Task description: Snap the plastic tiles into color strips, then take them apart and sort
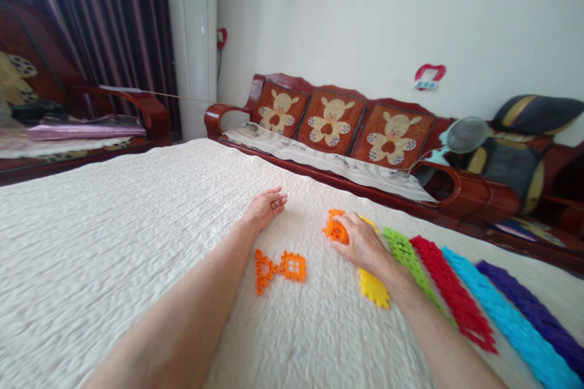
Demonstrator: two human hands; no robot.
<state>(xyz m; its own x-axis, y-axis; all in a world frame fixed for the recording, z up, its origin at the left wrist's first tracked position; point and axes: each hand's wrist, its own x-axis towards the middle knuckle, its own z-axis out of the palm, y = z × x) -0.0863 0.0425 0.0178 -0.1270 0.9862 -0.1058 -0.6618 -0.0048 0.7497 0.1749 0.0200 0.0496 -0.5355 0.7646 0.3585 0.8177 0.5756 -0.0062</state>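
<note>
My left hand [267,206] rests above the white quilted cover, its fingers loosely curled and apart, with nothing in them. To the right, my right hand [360,240] has its thumb and fingers closed on an orange toothed building piece [336,231]; part of it is hidden by the fingers, so I cannot tell whether it is one piece or two. Between my forearms lie an orange triangular piece [263,271] and an orange square piece [292,267] with a window-like grid, close together at their edges. Yellow pieces [375,289] show under and beside my right wrist.
Rows of toothed pieces in green [404,252], red [451,289], light blue [497,310] and purple [524,301] lie at the right. A wooden sofa [328,161] with bear-patterned cushions stands beyond the quilted cover [137,213]. An electric swatter [465,135] leans by its armrest.
</note>
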